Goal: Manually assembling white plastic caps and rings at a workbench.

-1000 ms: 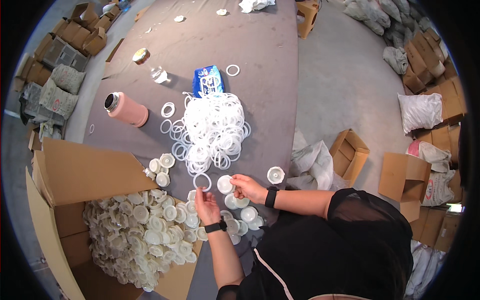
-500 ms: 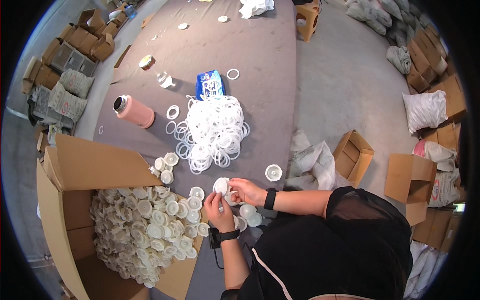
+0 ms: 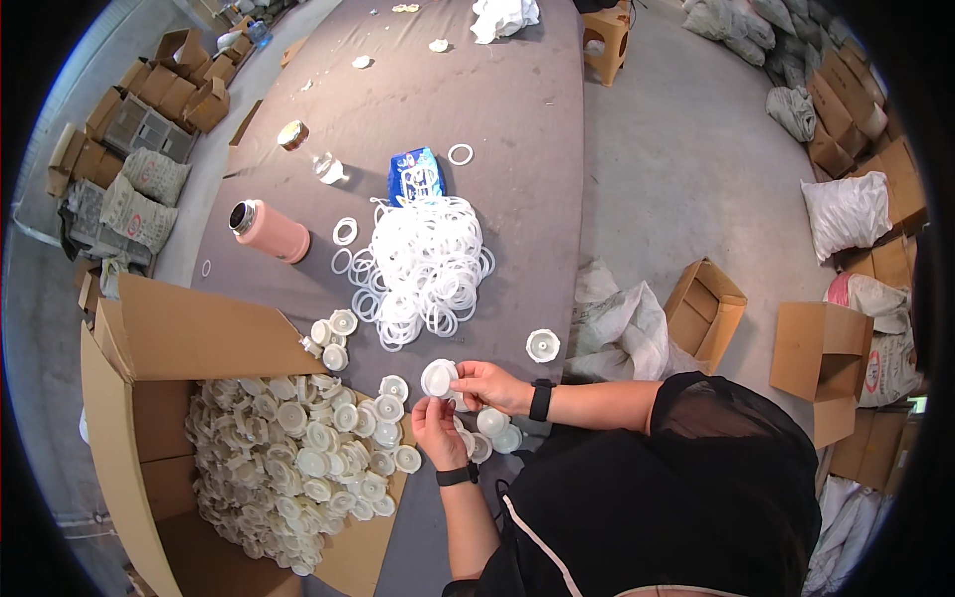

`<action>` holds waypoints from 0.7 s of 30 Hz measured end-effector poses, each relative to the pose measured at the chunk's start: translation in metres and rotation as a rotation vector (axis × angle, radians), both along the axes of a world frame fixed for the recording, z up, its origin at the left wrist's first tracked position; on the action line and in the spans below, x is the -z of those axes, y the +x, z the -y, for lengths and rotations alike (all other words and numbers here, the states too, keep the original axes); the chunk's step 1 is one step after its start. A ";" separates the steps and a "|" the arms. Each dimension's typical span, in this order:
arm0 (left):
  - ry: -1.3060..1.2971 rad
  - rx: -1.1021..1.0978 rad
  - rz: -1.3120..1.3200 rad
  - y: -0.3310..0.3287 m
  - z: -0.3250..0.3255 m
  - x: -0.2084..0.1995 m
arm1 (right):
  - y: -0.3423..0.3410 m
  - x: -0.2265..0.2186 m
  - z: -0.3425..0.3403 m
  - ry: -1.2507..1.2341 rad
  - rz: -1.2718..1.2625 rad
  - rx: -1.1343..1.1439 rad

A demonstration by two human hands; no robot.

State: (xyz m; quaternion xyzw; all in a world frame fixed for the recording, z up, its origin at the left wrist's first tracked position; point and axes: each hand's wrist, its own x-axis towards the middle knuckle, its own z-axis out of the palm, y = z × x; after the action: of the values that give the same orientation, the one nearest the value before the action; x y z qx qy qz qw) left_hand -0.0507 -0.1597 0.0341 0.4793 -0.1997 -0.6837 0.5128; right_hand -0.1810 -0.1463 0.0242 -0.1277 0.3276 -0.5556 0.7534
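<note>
My right hand [image 3: 494, 388] pinches a round white plastic cap [image 3: 438, 378] by its right edge, above the table. My left hand [image 3: 439, 434] is just below the cap with thumb and fingertips drawn together; whether anything small is between them is hidden. Several translucent white caps [image 3: 492, 423] lie under and beside my hands. Beyond my hands spreads a heap of white sealing rings [image 3: 428, 264]. To the left, a cardboard box [image 3: 214, 323] lies open toward me, with many similar caps [image 3: 288, 458] piled in it and spilling out onto its flap.
A lone cap [image 3: 542, 345] sits near the table's right edge. Farther off on the grey-covered table [image 3: 497, 119] are a pink flask [image 3: 271, 232], a clear jar [image 3: 328, 167] and a blue packet [image 3: 416, 175]. Cartons [image 3: 704, 313] and sacks [image 3: 627, 323] stand on the floor.
My left fingers have come off the cap's left edge and moved down below it. The cap stays in my right hand, its face now more visible. The view has shifted slightly.
</note>
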 end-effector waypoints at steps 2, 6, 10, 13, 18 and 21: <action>0.023 0.003 -0.024 -0.001 0.002 -0.005 | 0.001 -0.002 -0.002 0.003 0.001 0.002; 0.079 0.032 -0.178 0.010 0.003 0.011 | 0.007 -0.002 -0.003 -0.017 0.112 0.022; 0.073 0.057 -0.248 0.001 0.001 -0.004 | 0.008 -0.012 -0.001 -0.037 0.077 0.020; 0.157 -0.052 -0.206 -0.011 -0.003 -0.022 | 0.008 -0.013 -0.002 -0.028 0.056 0.002; -0.032 -0.019 -0.018 -0.008 -0.010 -0.020 | 0.010 -0.022 -0.004 -0.011 -0.011 -0.016; -0.072 -0.038 0.035 -0.011 -0.010 -0.025 | 0.010 -0.026 -0.003 -0.027 -0.036 -0.037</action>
State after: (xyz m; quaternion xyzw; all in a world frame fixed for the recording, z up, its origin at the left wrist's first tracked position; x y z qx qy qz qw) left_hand -0.0615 -0.1501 0.0593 0.4763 -0.2239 -0.6576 0.5391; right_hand -0.1712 -0.1431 0.0507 -0.1539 0.3311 -0.5436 0.7558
